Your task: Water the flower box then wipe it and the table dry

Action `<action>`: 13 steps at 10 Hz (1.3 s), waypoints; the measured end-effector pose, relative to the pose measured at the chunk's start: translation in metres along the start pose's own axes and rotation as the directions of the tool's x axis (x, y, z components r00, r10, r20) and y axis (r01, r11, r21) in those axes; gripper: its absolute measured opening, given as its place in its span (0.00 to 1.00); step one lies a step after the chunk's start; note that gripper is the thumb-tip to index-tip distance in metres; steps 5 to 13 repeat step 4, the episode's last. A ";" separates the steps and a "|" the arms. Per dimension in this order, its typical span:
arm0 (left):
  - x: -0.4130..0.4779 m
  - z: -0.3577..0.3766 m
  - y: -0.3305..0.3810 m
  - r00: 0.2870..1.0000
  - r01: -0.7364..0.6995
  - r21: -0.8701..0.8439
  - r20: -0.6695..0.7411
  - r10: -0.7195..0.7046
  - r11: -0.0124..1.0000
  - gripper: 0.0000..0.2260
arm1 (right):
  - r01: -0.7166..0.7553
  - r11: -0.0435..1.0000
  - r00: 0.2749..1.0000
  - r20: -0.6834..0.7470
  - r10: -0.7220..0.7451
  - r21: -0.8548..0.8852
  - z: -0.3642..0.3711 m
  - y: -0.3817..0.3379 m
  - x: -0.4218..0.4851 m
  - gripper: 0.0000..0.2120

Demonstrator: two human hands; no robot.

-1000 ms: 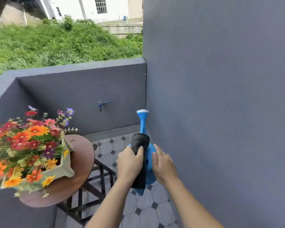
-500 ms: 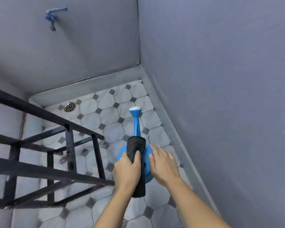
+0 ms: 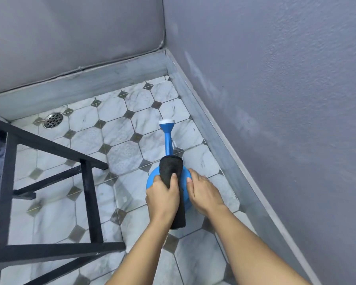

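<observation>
The blue watering can [image 3: 168, 138] is low over the tiled floor near the corner, its white-tipped spout pointing away from me. A black cloth [image 3: 171, 165] lies draped over its top. My left hand [image 3: 162, 196] is closed around the cloth on top of the can; whatever is beneath it is hidden. My right hand [image 3: 203, 194] presses against the right side of the can's round body. I cannot tell whether the can touches the floor. The flower box and the tabletop are out of view.
The table's black metal frame [image 3: 88, 192] stands at the left, close to the can. A round floor drain [image 3: 53, 119] sits in the far left corner. Grey walls [image 3: 275, 99] close in on the right and at the back.
My view has tipped down from the flower box and tabletop to the floor. Both hands keep their hold on the can and cloth, now lower and nearer the corner.
</observation>
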State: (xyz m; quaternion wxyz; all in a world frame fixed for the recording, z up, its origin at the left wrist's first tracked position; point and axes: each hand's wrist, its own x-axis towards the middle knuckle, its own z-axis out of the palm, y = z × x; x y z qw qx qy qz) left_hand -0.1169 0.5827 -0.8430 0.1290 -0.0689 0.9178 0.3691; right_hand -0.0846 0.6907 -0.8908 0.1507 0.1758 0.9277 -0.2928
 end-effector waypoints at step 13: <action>-0.013 -0.021 0.006 0.993 0.023 0.412 0.097 -0.069 0.911 0.30 | -0.026 0.995 0.996 0.081 0.035 -0.099 -0.026 -0.003 -0.018 0.25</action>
